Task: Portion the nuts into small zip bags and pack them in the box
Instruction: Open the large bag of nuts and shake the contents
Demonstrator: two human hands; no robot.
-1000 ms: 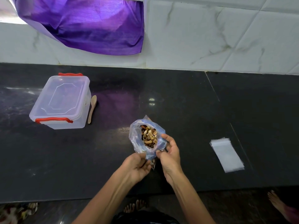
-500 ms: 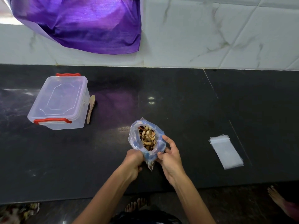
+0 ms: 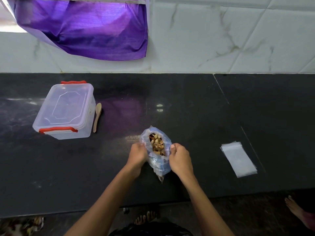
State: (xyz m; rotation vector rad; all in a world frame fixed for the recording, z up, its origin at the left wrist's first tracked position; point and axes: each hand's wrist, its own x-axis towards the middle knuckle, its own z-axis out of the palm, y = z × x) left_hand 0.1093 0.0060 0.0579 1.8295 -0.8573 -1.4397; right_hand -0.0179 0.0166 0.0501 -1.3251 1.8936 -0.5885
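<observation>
Near the front edge of the dark counter point(image 3: 187, 103), a bluish plastic bag point(image 3: 159, 165) sits between the person's two hands, its mouth pulled wide so the nuts point(image 3: 157, 144) inside show as a pale, shelly heap. On its left side the left hand point(image 3: 138, 154) has its fingers curled round the bag's rim, gripping the plastic; on its right side the right hand point(image 3: 180, 158) grips the opposite rim the same way, thumb on top at the edge of the opening. Both fists touch the bag directly and hold its two sides apart, with the nuts lying just beyond the knuckles and the bag's crumpled tail trailing back toward the person between the wrists

Well off to the right of the right hand lies a flat stack of small clear zip bags point(image 3: 238, 159), untouched. Well off to the left and farther back stands the clear plastic box point(image 3: 66, 110) with its lid on and red clips at two ends; a small wooden spoon point(image 3: 97, 116) lies just beside its right wall. A purple cloth point(image 3: 85, 28) hangs on the tiled wall behind
</observation>
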